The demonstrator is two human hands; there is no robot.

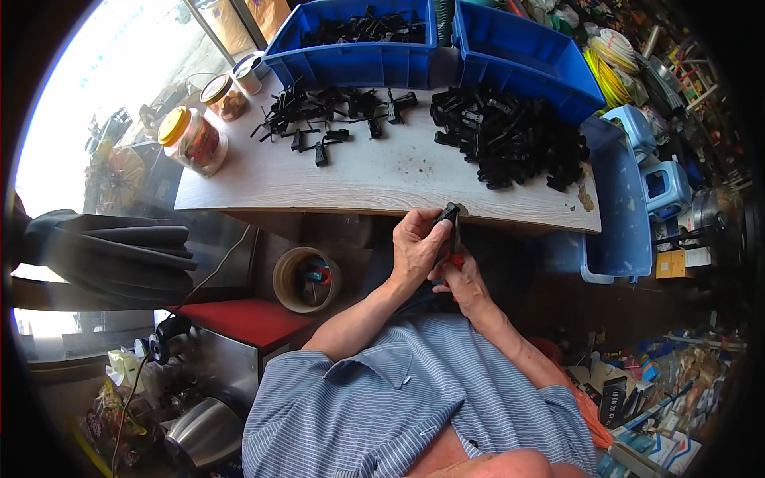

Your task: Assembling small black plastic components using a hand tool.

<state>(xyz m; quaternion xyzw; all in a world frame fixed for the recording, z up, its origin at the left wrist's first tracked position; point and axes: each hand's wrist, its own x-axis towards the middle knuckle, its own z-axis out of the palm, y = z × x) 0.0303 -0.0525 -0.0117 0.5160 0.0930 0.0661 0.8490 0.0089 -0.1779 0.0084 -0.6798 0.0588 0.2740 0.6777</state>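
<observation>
Just off the table's front edge, my left hand (416,247) pinches a small black plastic part (449,212) between thumb and fingers. Close beside it on the right, my right hand (470,285) is closed around a red-handled tool (457,260). Its narrow metal end points up toward the black part; the exact kind of tool is too small to make out. On the table, a loose cluster of similar black parts (323,107) lies toward the left. A bigger heap of black parts (506,135) is piled at the right.
A blue bin (351,64) with black parts stands at the back, beside another blue bin (518,76). Jars, one yellow-lidded (195,143), line the left side. Below the table sit a round bucket (285,271) and a red-topped cabinet (231,319). A large blue tub (617,207) is at right.
</observation>
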